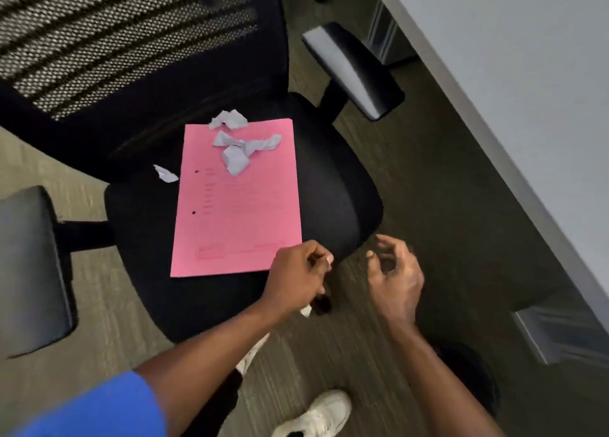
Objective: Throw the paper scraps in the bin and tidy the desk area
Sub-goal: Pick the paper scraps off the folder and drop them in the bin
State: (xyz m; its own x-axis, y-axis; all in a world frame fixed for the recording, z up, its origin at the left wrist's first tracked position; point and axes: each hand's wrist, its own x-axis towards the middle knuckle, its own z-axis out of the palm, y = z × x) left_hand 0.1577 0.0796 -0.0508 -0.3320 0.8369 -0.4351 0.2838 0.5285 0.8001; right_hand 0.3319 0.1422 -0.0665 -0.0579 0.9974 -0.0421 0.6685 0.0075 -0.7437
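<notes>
A pink sheet (237, 205) with two punched holes lies on the black seat of an office chair (333, 186). Crumpled white paper scraps rest on its far end: one scrap (229, 119) at the top edge and a twisted cluster (244, 151) just below it. A small scrap (165, 173) sits on the seat left of the sheet. My left hand (296, 273) is closed over the sheet's near right corner, pinching it. My right hand (393, 271) hovers over the carpet right of the seat, fingers curled apart, holding nothing. No bin is in view.
The chair's mesh back (115, 34) fills the top left, with armrests at the right (354, 70) and the left (29, 265). A pale desk edge (527, 107) runs down the right side, with a metal leg (553, 327) below. My white shoe (316, 417) stands on the carpet.
</notes>
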